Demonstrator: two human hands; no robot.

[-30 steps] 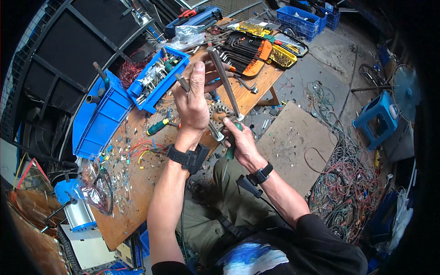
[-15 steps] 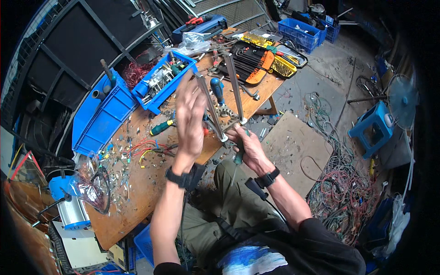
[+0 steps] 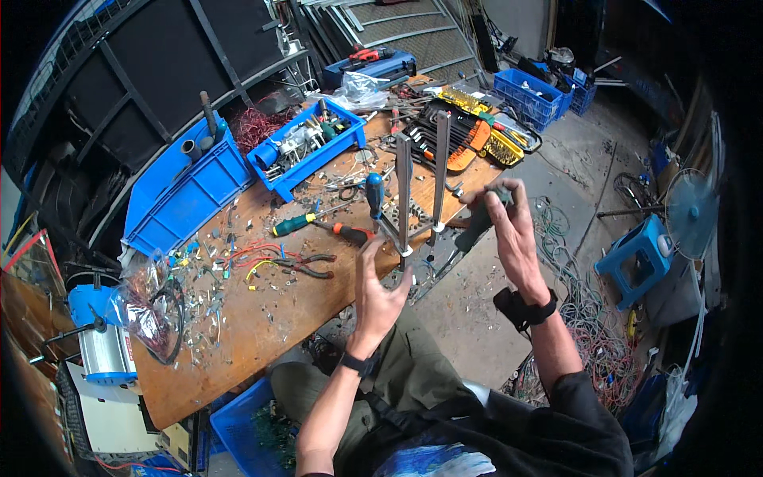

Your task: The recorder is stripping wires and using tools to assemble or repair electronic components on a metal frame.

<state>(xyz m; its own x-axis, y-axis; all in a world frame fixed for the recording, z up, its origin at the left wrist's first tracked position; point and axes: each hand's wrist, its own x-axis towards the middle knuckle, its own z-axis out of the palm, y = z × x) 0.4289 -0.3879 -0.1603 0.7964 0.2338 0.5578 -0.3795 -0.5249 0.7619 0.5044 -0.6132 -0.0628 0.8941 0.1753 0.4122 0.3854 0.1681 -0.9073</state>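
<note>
A metal piece with two tall grey uprights (image 3: 404,187) stands at the table's near right edge, white pads at the feet of the uprights. My left hand (image 3: 380,292) is at its near corner, thumb and fingers apart around the foot of the nearer upright. Between the fingers, contact is hard to make out. To the right of the piece, my right hand (image 3: 515,238) is closed around the dark green handle of a screwdriver (image 3: 474,226), its shaft pointing down and left. A blue-handled screwdriver (image 3: 375,195) stands upright behind the left hand.
On the wooden table (image 3: 262,326) lie pliers (image 3: 308,265), a green-and-yellow screwdriver (image 3: 294,225), an orange-and-black handle (image 3: 350,233) and scattered small parts. Blue bins (image 3: 191,187) and a hex key set (image 3: 461,147) are farther back. Tangled wires (image 3: 588,350) cover floor at right.
My left hand has come down from its raised place to the upright's foot. My right hand has moved right and up with the screwdriver, away from the metal piece. The view has shifted.
</note>
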